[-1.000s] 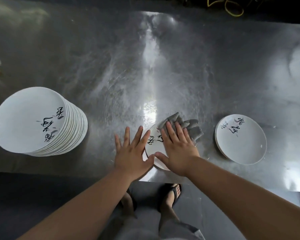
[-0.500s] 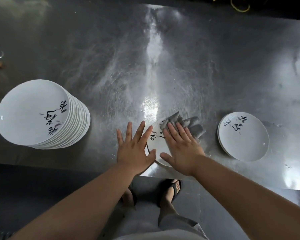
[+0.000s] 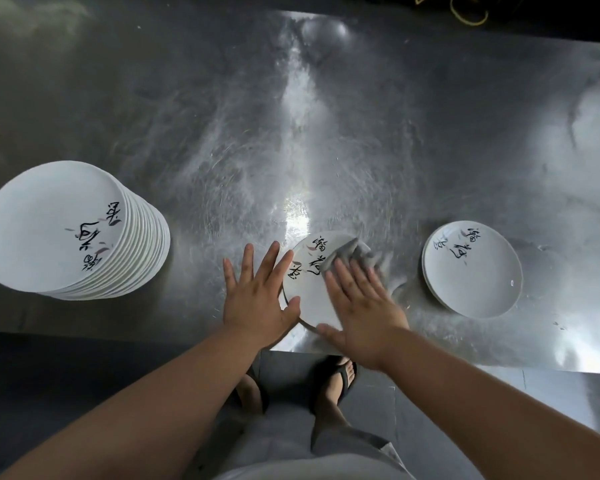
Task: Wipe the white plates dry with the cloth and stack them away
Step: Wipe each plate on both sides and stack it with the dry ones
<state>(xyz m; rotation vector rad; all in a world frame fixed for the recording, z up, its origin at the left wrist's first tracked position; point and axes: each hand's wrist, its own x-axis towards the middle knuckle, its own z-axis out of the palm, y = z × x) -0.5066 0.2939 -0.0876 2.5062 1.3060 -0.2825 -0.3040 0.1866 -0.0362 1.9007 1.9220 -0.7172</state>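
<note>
**Cloth swings to the plate's right side**

Below the desk's near edge your sandalled feet [image 3: 340, 375] stand on a dark floor. At the middle of that edge lies the plate [image 3: 305, 282] you are wiping. Your left hand [image 3: 257, 296] lies flat with its fingers spread wide, holding nothing, its thumb against the plate's left rim to steady it. Your right hand [image 3: 364, 313] is flat too, fingers straight, pressing the grey cloth [image 3: 355, 254] onto the plate's far right part.

Over the last second that hand and the cloth have slid right, and more of the plate's black writing now shows between your hands. That suggests the wipe is well along, though this plate is not stacked yet.

Along the near edge to the right sits a short pile of plates [image 3: 471, 271], probably the dried ones. Near the left edge stands a tall stack [image 3: 49, 230], likely still waiting.

The desk [image 3: 326, 133] is scuffed steel with a bright glare streak. A yellow cable [image 3: 465, 12] lies past its far edge in the dark.
</note>
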